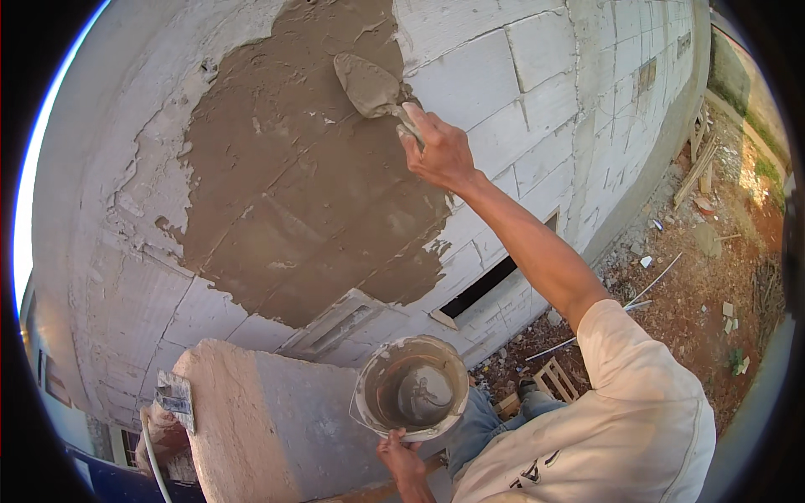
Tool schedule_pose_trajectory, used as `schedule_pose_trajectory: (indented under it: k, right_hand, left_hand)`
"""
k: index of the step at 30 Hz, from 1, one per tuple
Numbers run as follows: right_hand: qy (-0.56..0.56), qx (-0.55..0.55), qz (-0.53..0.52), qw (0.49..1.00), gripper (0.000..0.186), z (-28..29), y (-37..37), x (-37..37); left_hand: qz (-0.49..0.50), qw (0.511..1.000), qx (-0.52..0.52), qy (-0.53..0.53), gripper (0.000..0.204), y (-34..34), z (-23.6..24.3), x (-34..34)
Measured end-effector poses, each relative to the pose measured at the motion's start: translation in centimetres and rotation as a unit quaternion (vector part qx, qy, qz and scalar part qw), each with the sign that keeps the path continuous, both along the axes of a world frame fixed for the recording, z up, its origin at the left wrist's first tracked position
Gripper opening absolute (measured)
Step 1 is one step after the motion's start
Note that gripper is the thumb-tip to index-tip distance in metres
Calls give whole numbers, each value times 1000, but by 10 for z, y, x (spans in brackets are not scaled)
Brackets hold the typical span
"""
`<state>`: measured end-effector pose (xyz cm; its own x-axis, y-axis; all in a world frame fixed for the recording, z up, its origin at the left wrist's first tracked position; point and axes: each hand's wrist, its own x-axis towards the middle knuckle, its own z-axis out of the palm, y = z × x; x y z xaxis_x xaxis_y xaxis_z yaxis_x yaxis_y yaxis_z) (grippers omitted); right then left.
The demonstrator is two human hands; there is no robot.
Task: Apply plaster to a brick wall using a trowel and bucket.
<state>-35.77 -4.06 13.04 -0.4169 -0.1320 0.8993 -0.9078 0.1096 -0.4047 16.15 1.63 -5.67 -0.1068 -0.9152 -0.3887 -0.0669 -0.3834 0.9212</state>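
My right hand (436, 147) grips the handle of a trowel (365, 84), its mortar-coated blade against the upper part of a patch of wet grey-brown mortar (277, 210) on a white block wall (470, 75). The patch has a ragged edge and covers much of the wall in front of me. Below, my left hand (401, 453) holds a bucket (369, 386) by its near rim, with wet mortar in its bottom. The bucket is beside a dusty concrete ledge (243, 402).
A metal float (174, 402) lies on the ledge's left edge, near a pale hose (153, 453). Down on the right, the dirt ground (704, 277) holds rubble, thin pipes and wood scraps (696, 172). A wooden pallet (553, 377) is below, and a dark opening (482, 289) cuts the wall.
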Motion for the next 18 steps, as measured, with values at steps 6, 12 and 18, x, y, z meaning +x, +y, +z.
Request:
schedule_pose_trajectory:
  k: [6, 12, 18]
  right_hand:
    - [36, -14, -187, 982, 46, 70, 22, -96]
    - [-105, -82, -192, 972, 45, 74, 42, -123]
    - [-26, -67, -159, 985, 38, 73, 27, -134]
  left_hand:
    - [-5, 1000, 13, -23, 19, 4, -13, 13]
    - [61, 997, 28, -41, 17, 3, -26, 25]
    - [45, 997, 45, -41, 10, 1, -7, 3]
